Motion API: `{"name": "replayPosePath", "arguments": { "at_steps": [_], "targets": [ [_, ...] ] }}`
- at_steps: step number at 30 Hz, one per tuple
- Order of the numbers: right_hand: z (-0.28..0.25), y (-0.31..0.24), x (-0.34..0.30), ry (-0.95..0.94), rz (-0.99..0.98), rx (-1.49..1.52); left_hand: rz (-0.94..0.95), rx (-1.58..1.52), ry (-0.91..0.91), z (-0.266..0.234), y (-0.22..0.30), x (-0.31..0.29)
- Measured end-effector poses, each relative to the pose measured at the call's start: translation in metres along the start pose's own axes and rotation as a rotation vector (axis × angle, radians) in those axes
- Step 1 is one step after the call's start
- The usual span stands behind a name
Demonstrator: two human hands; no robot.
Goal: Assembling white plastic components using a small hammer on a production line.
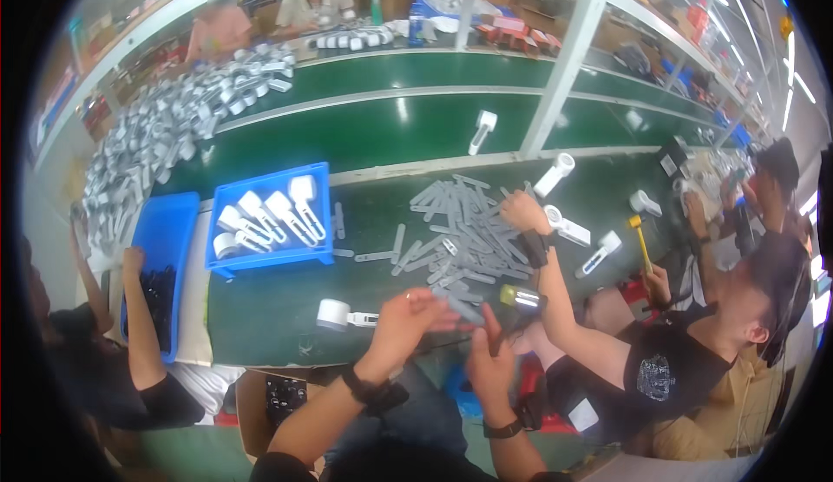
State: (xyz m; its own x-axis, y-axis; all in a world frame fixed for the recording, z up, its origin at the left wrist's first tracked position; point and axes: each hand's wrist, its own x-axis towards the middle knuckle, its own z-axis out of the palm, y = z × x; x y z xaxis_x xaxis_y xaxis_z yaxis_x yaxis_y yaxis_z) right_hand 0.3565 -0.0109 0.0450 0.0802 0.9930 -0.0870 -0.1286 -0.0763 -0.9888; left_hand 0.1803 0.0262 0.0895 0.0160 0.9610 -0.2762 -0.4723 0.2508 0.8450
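Note:
In front of me, a long grey plastic strip (pixel 463 308) is held between both hands, slightly blurred. My left hand (pixel 404 324) pinches its left end with thumb and fingers. At the other end, my right hand (pixel 492 362) has the tip between raised thumb and index finger; its other fingers are curled and partly hidden. Just beyond lies a loose heap of similar grey strips (pixel 460 222) on the green table. To the left of my left hand rests a white round-headed device with a handle (pixel 334 314). A yellow-and-clear cylindrical object (pixel 521 297) is near my right hand.
A blue tray (pixel 269 261) of white devices stands left, beside a blue bin (pixel 165 343) with black parts. A co-worker's hand (pixel 526 213) reaches into the heap from the right; their other hand holds a yellow hammer (pixel 640 241). White devices (pixel 560 174) lie around; a post (pixel 568 61) rises behind.

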Motion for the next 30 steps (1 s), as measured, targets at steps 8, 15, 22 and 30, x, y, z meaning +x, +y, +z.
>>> {"name": "replayPosePath", "arguments": {
  "at_steps": [8,15,22,30],
  "targets": [
    [0.032,0.003,-0.028,-0.253,0.166,-0.060,0.032,-0.005,0.077,-0.074,-0.031,-0.071],
    [0.022,-0.004,0.007,-0.144,0.288,-0.256,0.838,1.479,0.301,-0.134,0.021,-0.062],
    [0.084,0.003,0.034,-0.468,0.106,-0.487,0.785,1.354,0.162,-0.159,0.006,-0.037],
    [0.083,0.013,0.047,-0.557,-0.037,-0.827,0.841,1.273,0.159,-0.164,0.003,-0.035]
  ]
}}
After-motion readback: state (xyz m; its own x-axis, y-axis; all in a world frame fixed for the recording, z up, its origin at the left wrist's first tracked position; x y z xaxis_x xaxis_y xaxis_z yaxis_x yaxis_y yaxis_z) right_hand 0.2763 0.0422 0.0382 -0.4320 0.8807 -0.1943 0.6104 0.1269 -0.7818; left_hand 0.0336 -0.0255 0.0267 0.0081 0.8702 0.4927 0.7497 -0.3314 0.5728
